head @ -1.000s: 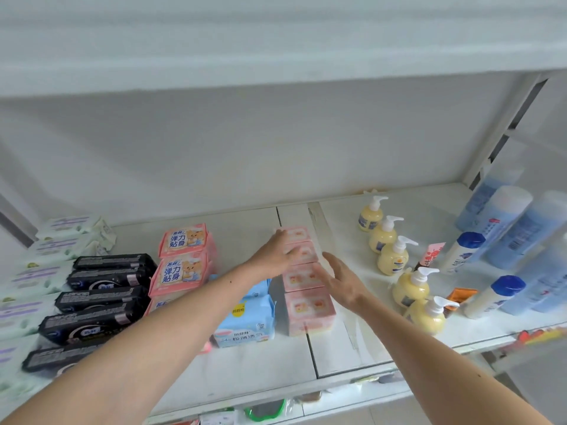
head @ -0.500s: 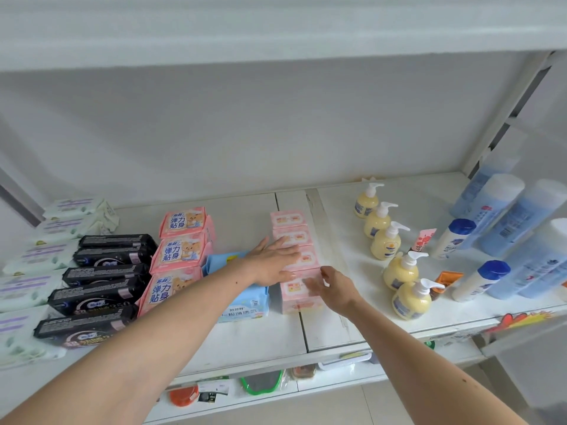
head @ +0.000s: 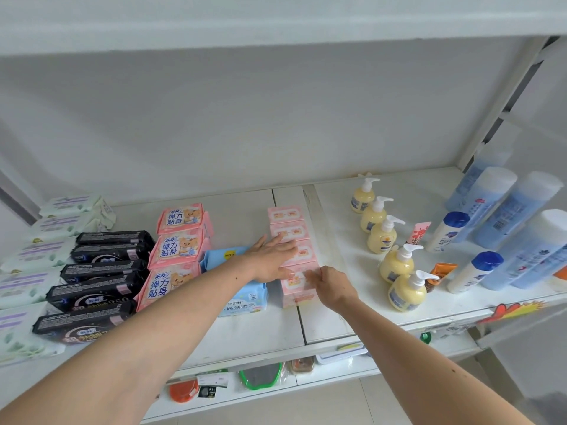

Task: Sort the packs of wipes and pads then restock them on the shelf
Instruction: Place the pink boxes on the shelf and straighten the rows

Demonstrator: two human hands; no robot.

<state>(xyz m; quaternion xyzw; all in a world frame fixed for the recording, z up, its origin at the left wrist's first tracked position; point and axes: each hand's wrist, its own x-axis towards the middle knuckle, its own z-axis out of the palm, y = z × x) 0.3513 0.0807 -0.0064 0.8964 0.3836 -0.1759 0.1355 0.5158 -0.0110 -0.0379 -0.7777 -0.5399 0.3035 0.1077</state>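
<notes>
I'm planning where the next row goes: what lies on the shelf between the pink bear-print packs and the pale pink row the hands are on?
In the head view, blue wipe packs lie there, partly under the left forearm.

On the white shelf point(head: 245, 329) a row of four pale pink packs point(head: 287, 231) ran front to back. The left hand point(head: 270, 259) lay flat, fingers straight, on the third pack, while the right hand point(head: 329, 285) pinched the top right edge of the front pack point(head: 296, 294). Left of them sat blue packs point(head: 245, 302), pink bear packs point(head: 178, 250), black packs point(head: 98, 271) and pale green packs point(head: 36, 256). Yellow pump bottles point(head: 399, 262) and blue bottles point(head: 509, 216) stood to the right.
</notes>
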